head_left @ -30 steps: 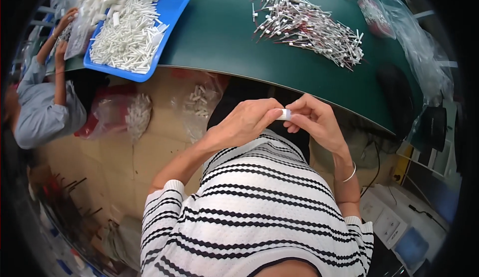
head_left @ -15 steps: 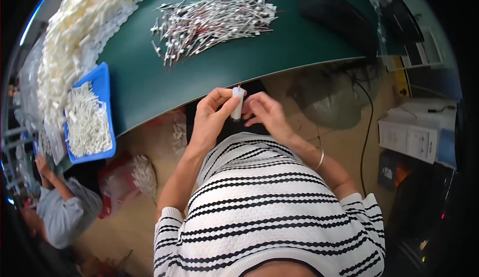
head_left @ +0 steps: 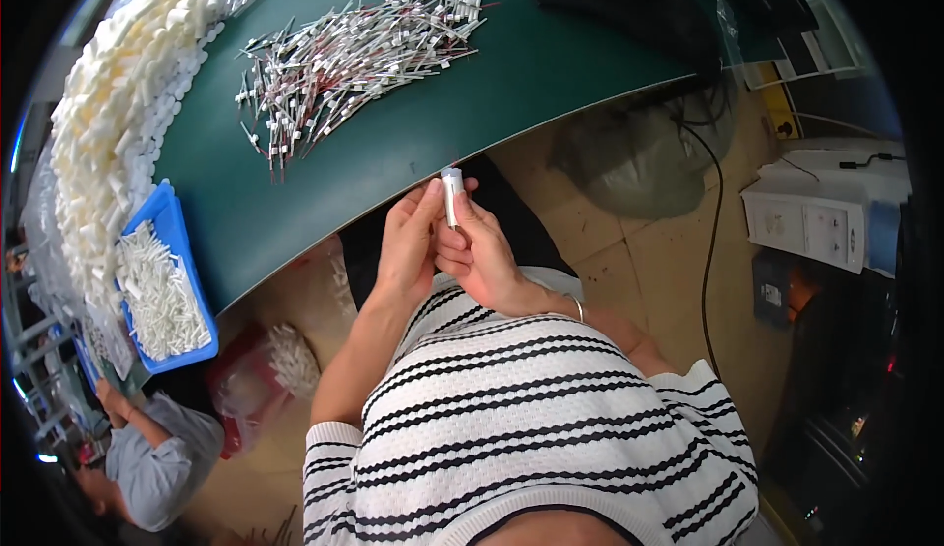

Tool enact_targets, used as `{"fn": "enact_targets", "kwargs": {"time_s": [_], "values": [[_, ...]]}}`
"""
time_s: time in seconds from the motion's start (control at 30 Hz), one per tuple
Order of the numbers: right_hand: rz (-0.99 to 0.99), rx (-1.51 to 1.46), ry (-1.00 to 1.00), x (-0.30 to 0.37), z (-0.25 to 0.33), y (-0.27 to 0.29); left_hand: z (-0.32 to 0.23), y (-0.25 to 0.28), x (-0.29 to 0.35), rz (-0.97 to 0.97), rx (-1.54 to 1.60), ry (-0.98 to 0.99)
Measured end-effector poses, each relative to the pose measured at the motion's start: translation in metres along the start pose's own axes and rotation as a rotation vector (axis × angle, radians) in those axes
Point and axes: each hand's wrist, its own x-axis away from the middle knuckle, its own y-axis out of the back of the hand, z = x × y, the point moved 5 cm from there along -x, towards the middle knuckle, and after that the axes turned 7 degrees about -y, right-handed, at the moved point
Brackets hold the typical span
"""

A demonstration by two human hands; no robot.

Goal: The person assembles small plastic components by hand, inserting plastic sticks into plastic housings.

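A small white plastic tube (head_left: 453, 199) stands nearly upright between my hands, just in front of the table's edge. From one side, my left hand (head_left: 403, 243) pinches it between thumb and fingers. On the other side, my right hand (head_left: 482, 259) is closed on it, its thumb lying along the tube and its fingers curled beneath. Part of the tube's surface is covered by fingers. On the green table (head_left: 324, 177) beyond lies a heap of thin white and grey sticks (head_left: 359, 59) with red bits among them.
At the left, a blue tray (head_left: 187, 251) holds many small white rods (head_left: 162, 300). Behind it curves a big pile of white plastic pieces (head_left: 118, 84). A black bag (head_left: 629, 0) lies at the far right of the table. Another person (head_left: 162, 453) works at lower left. A black cable (head_left: 713, 241) hangs at right.
My right hand, apart from the tube earlier with loose fingers, has closed in on it. My left hand keeps its pinch. The whole view has shifted and turned slightly.
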Motion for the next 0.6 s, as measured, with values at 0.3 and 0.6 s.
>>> {"fn": "enact_targets", "kwargs": {"time_s": [0.3, 0.6], "values": [[0.029, 0.201, -0.089, 0.0, 0.016, 0.012, 0.004, 0.003, -0.013, 0.073, 0.126, -0.005], [0.052, -0.171, -0.164, 0.0, 0.012, 0.001, -0.008, -0.001, -0.009, 0.004, 0.054, 0.102]]}}
